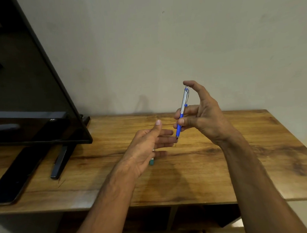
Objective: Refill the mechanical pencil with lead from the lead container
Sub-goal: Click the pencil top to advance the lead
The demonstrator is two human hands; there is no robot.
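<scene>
My right hand (205,113) holds a blue and silver mechanical pencil (182,109) nearly upright, tip down, with the thumb on its top button and the fingers around the blue grip. A short thin lead shows at the tip, just above the table. My left hand (149,145) hovers open beside it, palm turned right, its fingertips close to the pencil tip. Under that hand a small white tube with a teal end, the lead container (151,162), lies on the wooden table (240,165), mostly hidden by the palm.
A large black monitor (28,87) leans over the table's left part on a black stand foot (60,160). A dark phone or tablet (15,178) lies flat at the front left. A plain wall rises behind the table.
</scene>
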